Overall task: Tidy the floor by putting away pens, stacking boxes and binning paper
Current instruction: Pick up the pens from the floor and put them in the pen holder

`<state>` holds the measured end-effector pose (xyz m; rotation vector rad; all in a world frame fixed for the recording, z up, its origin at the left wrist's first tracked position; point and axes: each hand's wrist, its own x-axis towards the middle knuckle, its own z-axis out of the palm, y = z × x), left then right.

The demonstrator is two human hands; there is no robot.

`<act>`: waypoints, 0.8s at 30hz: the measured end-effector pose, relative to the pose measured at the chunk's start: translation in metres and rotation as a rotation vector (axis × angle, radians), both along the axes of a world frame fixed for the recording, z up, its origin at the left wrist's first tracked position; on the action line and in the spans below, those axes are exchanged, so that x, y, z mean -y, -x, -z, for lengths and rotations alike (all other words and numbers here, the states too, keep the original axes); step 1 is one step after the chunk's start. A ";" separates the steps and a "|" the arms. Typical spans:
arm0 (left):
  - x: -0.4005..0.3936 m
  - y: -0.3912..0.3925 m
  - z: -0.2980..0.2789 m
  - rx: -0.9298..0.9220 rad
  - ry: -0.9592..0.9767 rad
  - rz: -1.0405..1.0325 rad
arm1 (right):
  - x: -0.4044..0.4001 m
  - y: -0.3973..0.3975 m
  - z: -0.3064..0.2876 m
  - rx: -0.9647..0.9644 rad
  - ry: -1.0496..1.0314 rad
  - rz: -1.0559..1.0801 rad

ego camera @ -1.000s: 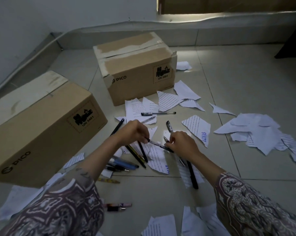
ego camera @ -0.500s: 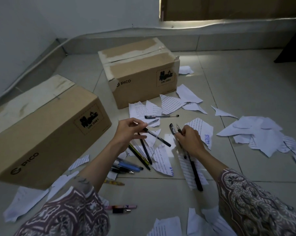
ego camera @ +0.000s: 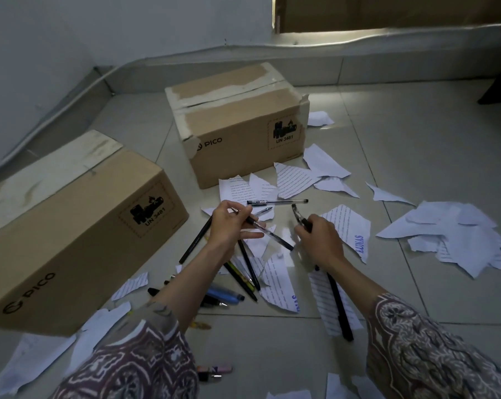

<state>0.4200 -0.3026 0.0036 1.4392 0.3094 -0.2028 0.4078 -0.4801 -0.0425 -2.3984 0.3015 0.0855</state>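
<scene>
Left hand [ego camera: 229,226]: fingers pinched round a clear pen [ego camera: 262,228], lifted off the floor.
Right hand [ego camera: 321,240]: curled about a dark pen [ego camera: 299,218], its tip poking up past the knuckles.
Open floor [ego camera: 416,139]: bare tiles stretch right of the far box [ego camera: 237,122], toward the wall.
Boxes: two, apart; the near box [ego camera: 70,226] sits left.
Loose pens [ego camera: 243,280]: a cluster lies under the wrists; count unclear.
Paper scraps [ego camera: 451,234]: many, heaped thickest on the right.
</scene>
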 end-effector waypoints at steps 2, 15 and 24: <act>0.008 -0.010 0.001 -0.023 -0.016 -0.051 | 0.005 -0.001 -0.008 0.059 -0.093 0.042; 0.023 -0.106 0.016 0.132 -1.036 0.402 | 0.065 0.011 -0.015 0.193 -0.335 0.084; 0.028 -0.091 0.042 0.153 -1.163 0.595 | 0.067 0.015 -0.007 0.135 -0.375 0.049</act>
